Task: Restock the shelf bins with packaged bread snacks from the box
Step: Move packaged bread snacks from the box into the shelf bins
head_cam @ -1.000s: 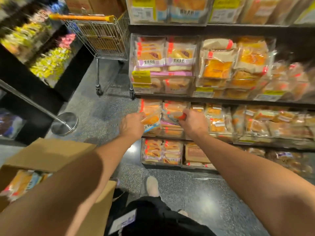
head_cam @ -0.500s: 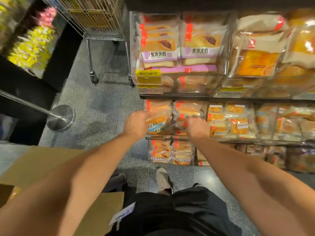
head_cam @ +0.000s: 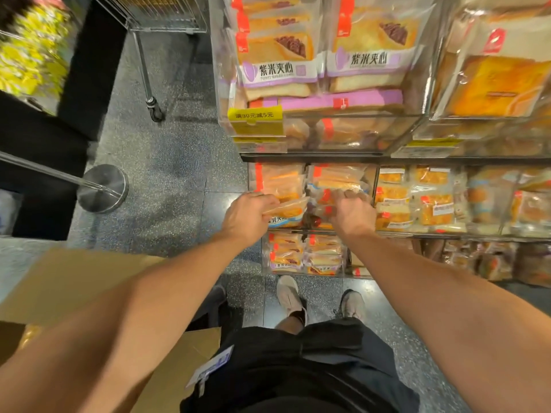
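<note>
My left hand grips an orange-filled bread snack packet at the front of the clear middle-shelf bin. My right hand grips another packet with red marks in the same bin's right half. Stacked packets fill the bin behind both hands. The cardboard box stands low at my left, its inside hidden by my left arm.
Clear bins above hold purple-labelled bread with a yellow price tag. More bins of snacks run right, and a lower bin sits by my shoes. A trolley wheel and a metal post base stand on the floor left.
The view has dropped and closed in on the shelf. Both hands have pushed their packets further into the middle bin. The box has slid mostly out of sight.
</note>
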### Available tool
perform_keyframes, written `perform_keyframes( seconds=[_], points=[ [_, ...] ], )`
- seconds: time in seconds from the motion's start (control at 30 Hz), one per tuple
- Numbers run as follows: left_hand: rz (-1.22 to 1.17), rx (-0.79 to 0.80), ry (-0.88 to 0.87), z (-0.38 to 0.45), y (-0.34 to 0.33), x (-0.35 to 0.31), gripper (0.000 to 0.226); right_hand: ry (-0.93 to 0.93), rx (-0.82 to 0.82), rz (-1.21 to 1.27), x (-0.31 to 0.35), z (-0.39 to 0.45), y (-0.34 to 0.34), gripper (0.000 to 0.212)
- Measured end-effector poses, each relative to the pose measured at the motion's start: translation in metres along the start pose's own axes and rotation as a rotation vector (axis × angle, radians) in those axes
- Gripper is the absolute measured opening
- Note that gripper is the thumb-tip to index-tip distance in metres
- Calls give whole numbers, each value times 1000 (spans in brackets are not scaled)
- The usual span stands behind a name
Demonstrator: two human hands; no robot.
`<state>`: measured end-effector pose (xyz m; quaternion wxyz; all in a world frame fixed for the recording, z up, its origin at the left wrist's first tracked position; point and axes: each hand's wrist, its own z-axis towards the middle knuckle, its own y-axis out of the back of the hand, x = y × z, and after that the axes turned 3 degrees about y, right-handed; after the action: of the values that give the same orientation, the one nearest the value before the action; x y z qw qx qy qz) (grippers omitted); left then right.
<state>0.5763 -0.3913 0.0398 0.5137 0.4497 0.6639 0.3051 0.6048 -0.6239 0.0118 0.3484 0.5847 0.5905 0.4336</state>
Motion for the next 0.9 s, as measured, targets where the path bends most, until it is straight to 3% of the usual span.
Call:
perform_keyframes(
  seconds=[0.17,0.27,0.37,0.47,0.57,0.63,0.77,0.9],
  points=[
    [-105,30,83,8,0,-1,41,174,-15,55,-11,3,-11,46],
    [-242,31,181,13,1,-3,40,176,-81,148,-13,0,-11,41],
    [-493,42,309,21,2,-9,39,24,-299,566,0,-13,-6,41],
    [-767,44,382,30,3,-8,44,-29,-209,877,18,-14,-3,41],
    [-856,-3,454,39,4,-6,43,-20,-90,831,26,0,-1,54],
    [-821,-125,557,46,1,-5,41,-20,-50,714,29,10,1,63],
    [-844,-383,789,51,-8,-13,37,44,-90,439,41,15,-4,82],
    [-786,-469,814,56,-10,-17,36,90,-144,308,55,7,-17,81]
  ],
)
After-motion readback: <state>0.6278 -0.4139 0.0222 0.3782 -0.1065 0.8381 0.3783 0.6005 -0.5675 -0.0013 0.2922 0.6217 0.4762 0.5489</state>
